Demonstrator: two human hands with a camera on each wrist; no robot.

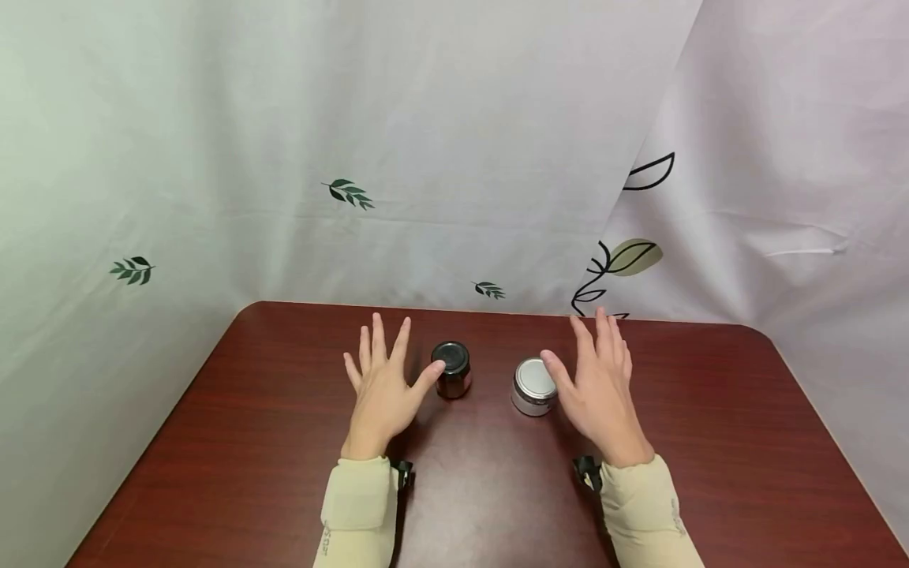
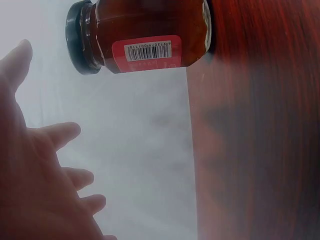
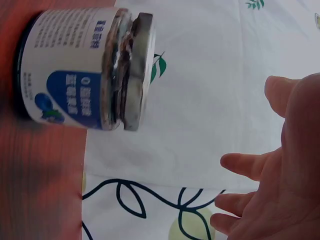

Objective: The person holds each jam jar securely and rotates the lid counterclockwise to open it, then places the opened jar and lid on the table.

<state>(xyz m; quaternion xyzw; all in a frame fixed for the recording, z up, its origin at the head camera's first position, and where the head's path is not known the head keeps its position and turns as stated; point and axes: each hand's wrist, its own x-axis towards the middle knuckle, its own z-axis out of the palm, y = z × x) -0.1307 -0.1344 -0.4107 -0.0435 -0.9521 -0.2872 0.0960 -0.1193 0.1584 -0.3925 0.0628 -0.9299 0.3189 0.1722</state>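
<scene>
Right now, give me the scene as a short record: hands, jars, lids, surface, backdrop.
left hand: open, fingers spread, beside the dark-lidded jar, not gripping it
right hand: open, beside the pale-lidded jar, not gripping it
dark-lidded jar: upright, lid on, red label
pale-lidded jar: upright, lid on, white label with a blue patch
jar layout: apart, between the hands, dark lid on the left
surface: reddish-brown table
backdrop: white fabric with leaf prints
</scene>
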